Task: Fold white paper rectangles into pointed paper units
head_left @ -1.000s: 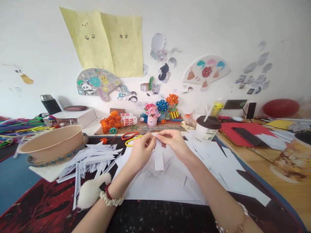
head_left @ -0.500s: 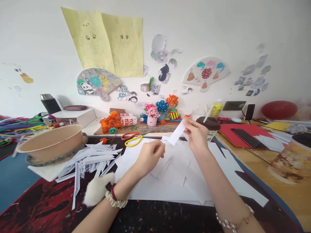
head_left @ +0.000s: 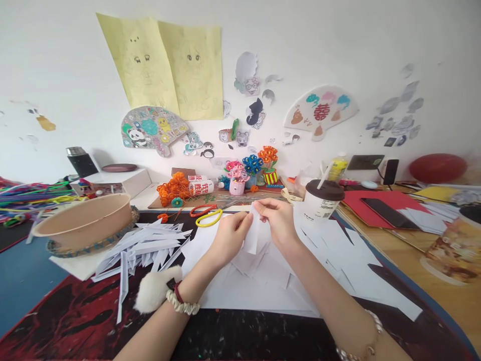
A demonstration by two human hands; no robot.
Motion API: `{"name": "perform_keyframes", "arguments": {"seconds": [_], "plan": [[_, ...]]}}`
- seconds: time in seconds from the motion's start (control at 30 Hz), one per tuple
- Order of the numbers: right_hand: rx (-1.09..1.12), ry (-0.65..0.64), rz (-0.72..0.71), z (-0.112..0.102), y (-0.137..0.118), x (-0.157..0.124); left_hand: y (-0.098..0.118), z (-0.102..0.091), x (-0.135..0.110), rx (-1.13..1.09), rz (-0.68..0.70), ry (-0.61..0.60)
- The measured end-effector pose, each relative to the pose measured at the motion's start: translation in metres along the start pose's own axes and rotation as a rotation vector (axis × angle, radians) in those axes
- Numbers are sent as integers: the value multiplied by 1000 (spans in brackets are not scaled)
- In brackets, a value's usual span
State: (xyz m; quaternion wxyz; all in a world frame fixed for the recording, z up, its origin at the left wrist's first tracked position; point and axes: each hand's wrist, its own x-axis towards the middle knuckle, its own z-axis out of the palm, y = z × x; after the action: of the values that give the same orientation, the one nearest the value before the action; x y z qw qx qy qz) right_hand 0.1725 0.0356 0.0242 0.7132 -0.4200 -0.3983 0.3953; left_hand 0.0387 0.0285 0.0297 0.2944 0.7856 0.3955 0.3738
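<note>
Between my two hands hangs a small white paper strip [head_left: 253, 231], held upright above the middle of the desk. My right hand [head_left: 277, 219] pinches its upper edge between thumb and fingers. My left hand [head_left: 231, 235] is closed, its thumb and fingertips gripping the strip's left edge. Beneath them lie white paper sheets [head_left: 221, 291] with several loose paper pieces on top. Left of my left hand is a heap of folded paper strips [head_left: 150, 243]. A white fluffy pad [head_left: 156, 292] rests by my left wrist.
Scissors with red and yellow handles [head_left: 209, 218] lie behind my left hand. A beige basin [head_left: 84, 215] stands at left, a lidded drink cup [head_left: 322, 200] at right. Orange craft flowers [head_left: 175, 189] and small flower pots line the back. A phone [head_left: 389, 213] lies on red paper.
My right hand has moved left and slightly down with the paper strip, bringing it to my left hand. My left hand, closed before, now grips the strip too.
</note>
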Motion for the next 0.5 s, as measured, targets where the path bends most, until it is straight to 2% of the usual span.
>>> {"name": "perform_keyframes", "arguments": {"seconds": [0.13,0.2,0.27,0.43,0.5], "plan": [[33,166,-35,-20,-2,22,1,5,-7,32,17,-98],[25,186,-41,-26,-6,29,2,7,-9,50,24,-100],[-4,116,-10,-24,-8,26,2,6,-9,69,24,-67],[-154,-255,86,0,-5,1,-5,1,-4,102,6,2],[-193,-299,76,4,-4,-5,-7,1,-3,104,3,4]]}}
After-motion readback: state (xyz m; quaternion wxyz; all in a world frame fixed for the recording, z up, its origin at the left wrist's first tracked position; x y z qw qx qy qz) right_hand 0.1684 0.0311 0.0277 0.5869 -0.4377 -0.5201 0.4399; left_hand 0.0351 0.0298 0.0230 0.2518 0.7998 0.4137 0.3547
